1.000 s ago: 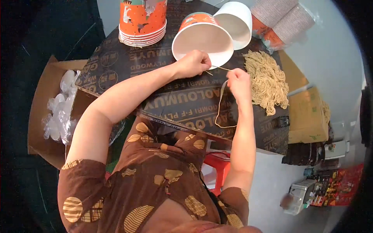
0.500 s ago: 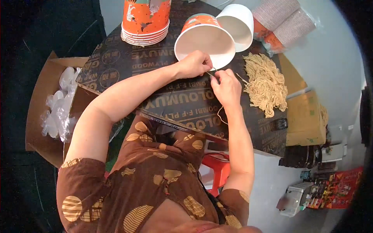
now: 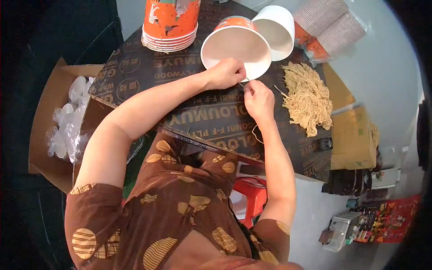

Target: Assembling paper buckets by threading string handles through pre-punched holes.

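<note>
We can make out only a little of the string [image 3: 254, 132]: a short bit shows between the two hands, and a loop lies on the table [image 3: 198, 118] beside the right forearm, which hides whatever joins them. The fingers cover its ends, so we cannot tell whether it is knotted. The left hand [image 3: 226, 74] is curled, thumb and forefinger pinched together on the string; its other fingers are folded out of our sight. The right hand [image 3: 261, 100] is also closed, thumb against forefinger on the string, with the fingertips of both hands nearly meeting. The left hand overlaps the lower rim of the front tub [image 3: 234, 47], which lies with its mouth toward us; we cannot tell if they touch. That tub partly hides the white tub [image 3: 280, 33] behind it. The top edge cuts off the orange stack [image 3: 172, 24] at the left. To the right of the right hand we see the yarn heap [image 3: 310, 101], its strands too tangled to separate.
</note>
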Tool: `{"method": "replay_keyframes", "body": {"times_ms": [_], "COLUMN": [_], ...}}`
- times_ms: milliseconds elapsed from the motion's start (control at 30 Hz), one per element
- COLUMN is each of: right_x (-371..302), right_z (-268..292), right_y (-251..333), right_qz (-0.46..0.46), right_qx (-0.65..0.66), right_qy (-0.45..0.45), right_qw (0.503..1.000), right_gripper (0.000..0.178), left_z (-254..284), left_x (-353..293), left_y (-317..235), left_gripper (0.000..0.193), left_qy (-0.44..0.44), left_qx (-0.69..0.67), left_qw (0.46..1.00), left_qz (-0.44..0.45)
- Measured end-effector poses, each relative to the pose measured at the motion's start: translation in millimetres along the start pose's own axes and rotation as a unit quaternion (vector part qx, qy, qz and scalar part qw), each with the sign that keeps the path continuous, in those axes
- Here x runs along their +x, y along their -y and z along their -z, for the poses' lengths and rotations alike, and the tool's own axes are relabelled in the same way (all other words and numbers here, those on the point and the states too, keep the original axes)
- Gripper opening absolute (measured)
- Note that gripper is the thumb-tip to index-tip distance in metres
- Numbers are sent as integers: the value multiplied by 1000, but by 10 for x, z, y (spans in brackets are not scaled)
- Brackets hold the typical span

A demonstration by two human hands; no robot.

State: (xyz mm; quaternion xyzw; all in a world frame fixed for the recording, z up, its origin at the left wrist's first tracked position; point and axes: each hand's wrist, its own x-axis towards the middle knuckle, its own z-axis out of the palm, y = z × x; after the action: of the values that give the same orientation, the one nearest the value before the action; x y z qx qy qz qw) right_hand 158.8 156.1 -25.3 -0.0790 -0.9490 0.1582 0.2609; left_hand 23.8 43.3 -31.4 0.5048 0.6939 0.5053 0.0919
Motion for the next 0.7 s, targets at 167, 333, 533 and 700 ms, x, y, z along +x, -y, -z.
{"method": "replay_keyframes", "body": {"times_ms": [167,333,533,700], "right_x": [3,9,22,-4], "right_z": [47,36,35,77], "right_y": [52,76,-6,44], "right_qz": [-113,-147,-25,32], "right_qx": [94,122,116,42], "right_qy": [10,15,-193,-189], "right_qw": [989,982,974,981], "right_gripper": [12,11,8,19], "left_z": [-12,-124,-50,87], "left_x": [-90,-101,-50,-50], "left_y": [-141,-59,20,-233], "left_gripper": [9,16,7,8], "left_qy": [40,54,-17,37], "left_qx": [100,216,70,-93], "left_qw": [992,967,996,989], "left_qz": [-68,-121,-61,106]}}
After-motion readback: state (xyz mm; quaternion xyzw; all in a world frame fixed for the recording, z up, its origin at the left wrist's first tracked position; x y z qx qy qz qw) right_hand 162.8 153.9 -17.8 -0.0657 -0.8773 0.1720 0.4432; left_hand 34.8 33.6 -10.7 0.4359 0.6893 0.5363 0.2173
